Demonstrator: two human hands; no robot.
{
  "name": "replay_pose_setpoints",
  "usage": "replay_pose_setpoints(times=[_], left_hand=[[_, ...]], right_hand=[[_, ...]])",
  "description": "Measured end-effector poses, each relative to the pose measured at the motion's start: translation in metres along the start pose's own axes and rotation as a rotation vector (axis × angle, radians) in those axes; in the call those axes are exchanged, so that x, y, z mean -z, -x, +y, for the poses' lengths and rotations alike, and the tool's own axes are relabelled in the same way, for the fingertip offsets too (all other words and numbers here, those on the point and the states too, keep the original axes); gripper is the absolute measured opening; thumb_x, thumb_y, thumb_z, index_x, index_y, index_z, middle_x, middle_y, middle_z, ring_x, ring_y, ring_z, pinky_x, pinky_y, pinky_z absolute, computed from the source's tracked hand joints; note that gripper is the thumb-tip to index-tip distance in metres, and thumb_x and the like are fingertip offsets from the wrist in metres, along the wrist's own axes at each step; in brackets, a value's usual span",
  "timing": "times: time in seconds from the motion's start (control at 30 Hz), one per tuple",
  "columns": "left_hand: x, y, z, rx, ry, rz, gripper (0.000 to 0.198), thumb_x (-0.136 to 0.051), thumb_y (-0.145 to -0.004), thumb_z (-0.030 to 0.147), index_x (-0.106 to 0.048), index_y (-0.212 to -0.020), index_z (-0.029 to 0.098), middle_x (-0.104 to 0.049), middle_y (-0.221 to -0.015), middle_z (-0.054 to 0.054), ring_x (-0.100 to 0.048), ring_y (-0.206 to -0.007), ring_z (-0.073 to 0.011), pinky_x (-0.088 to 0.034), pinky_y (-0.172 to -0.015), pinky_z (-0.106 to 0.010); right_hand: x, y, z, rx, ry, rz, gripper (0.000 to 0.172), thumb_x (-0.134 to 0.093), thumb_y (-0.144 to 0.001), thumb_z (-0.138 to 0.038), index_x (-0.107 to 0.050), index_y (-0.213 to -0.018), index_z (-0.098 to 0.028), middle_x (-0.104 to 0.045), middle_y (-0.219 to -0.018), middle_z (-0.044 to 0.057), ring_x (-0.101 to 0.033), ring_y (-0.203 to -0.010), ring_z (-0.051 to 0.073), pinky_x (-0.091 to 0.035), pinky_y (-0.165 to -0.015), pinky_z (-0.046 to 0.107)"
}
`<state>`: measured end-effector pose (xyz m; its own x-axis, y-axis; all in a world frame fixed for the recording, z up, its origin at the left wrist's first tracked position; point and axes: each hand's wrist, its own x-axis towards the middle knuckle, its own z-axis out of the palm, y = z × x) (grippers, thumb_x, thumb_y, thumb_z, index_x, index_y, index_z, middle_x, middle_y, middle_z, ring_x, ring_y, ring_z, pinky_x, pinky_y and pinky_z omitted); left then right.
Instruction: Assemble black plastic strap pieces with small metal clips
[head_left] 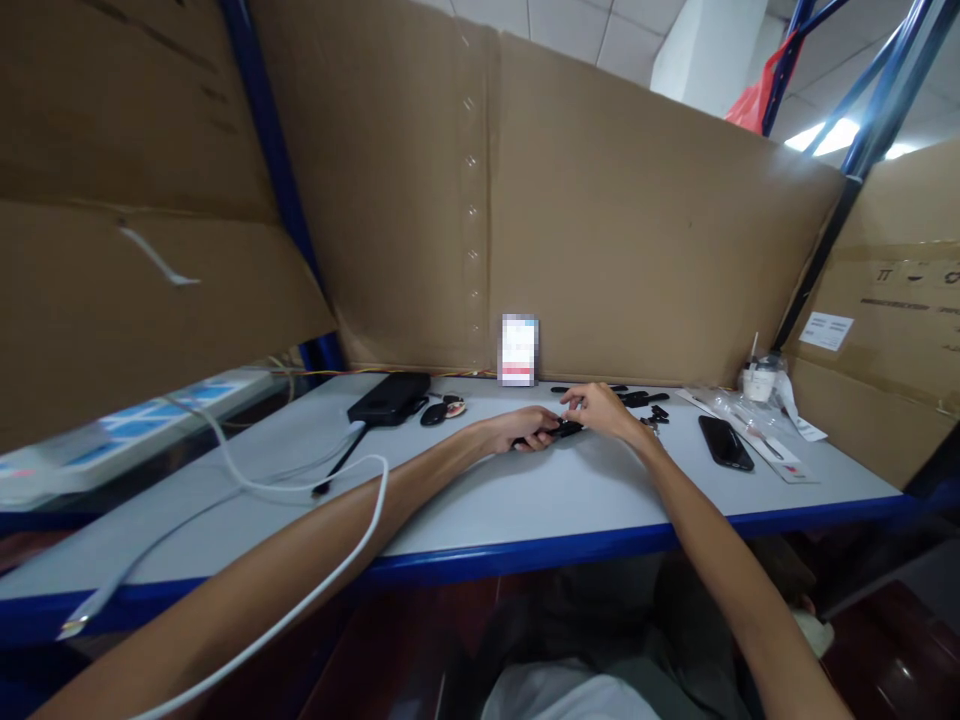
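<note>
My left hand [527, 430] is closed round a slim black object [568, 428], held just above the table; its kind is too small to make out. My right hand [596, 408] meets it from the other side, with thumb and fingers pinched together at its upper end. Whatever lies between those fingertips is hidden. Behind and to the right of my hands lie several flat black pieces [641, 398]. Close by are small black parts [659, 413] with tiny metallic bits beside them.
A black phone [726, 443] and clear plastic packaging [739, 425] lie at right, near a cup [759, 382]. A lit, blurred screen [518, 350] stands against the cardboard [637, 230]. At left are a black box [388, 398], a black oval fob [433, 414] and a white cable [379, 500] crossing my forearm.
</note>
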<state>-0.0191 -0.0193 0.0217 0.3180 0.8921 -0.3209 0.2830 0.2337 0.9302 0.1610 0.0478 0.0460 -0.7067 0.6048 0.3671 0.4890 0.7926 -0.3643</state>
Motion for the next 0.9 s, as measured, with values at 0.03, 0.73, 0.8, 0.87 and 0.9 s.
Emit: replay_pose_setpoints(times=[0.03, 0.73, 0.8, 0.87, 0.9], left_hand=[[0.000, 0.000, 0.000, 0.008, -0.004, 0.000, 0.013, -0.054, -0.091, 0.030, -0.043, -0.091, 0.023, -0.029, -0.057, 0.010, -0.015, -0.039, -0.0058, -0.007, -0.038, -0.019], [-0.001, -0.001, 0.001, 0.002, -0.016, 0.024, 0.014, -0.051, -0.090, 0.025, -0.038, -0.083, 0.023, -0.031, -0.058, 0.009, -0.015, -0.038, -0.0046, -0.008, -0.038, -0.020], [-0.001, -0.001, 0.000, -0.001, -0.014, 0.029, 0.012, -0.050, -0.091, 0.024, -0.040, -0.085, 0.023, -0.031, -0.058, 0.009, -0.016, -0.038, -0.0048, -0.008, -0.037, -0.019], [0.000, -0.001, -0.001, -0.005, -0.012, 0.030, 0.010, -0.050, -0.091, 0.025, -0.040, -0.086, 0.023, -0.031, -0.058, 0.009, -0.016, -0.038, -0.0050, -0.008, -0.037, -0.019], [0.000, -0.001, -0.002, -0.006, -0.010, 0.030, 0.011, -0.050, -0.091, 0.025, -0.040, -0.087, 0.023, -0.031, -0.058, 0.010, -0.016, -0.038, -0.0051, -0.008, -0.037, -0.019]], right_hand=[[0.001, 0.000, 0.000, 0.000, -0.002, -0.011, 0.025, -0.076, -0.081, -0.021, -0.079, -0.106, -0.017, -0.077, -0.090, 0.004, -0.066, -0.077, 0.014, -0.043, -0.070, 0.023], [-0.009, 0.002, -0.008, 0.068, 0.113, 0.025, 0.008, -0.072, -0.085, -0.018, -0.080, -0.087, -0.018, -0.075, -0.091, 0.005, -0.064, -0.079, 0.015, -0.040, -0.070, 0.023], [-0.010, 0.003, -0.010, 0.024, 0.133, 0.025, 0.011, -0.070, -0.085, -0.018, -0.080, -0.088, -0.019, -0.075, -0.086, 0.005, -0.064, -0.076, 0.015, -0.039, -0.068, 0.024], [-0.013, 0.003, -0.011, -0.012, 0.123, 0.027, 0.016, -0.068, -0.085, -0.016, -0.080, -0.094, -0.020, -0.075, -0.081, 0.004, -0.064, -0.074, 0.016, -0.038, -0.067, 0.024], [-0.014, 0.002, -0.012, -0.020, 0.105, 0.030, 0.019, -0.067, -0.084, -0.015, -0.080, -0.097, -0.020, -0.075, -0.080, 0.003, -0.064, -0.073, 0.016, -0.039, -0.067, 0.024]])
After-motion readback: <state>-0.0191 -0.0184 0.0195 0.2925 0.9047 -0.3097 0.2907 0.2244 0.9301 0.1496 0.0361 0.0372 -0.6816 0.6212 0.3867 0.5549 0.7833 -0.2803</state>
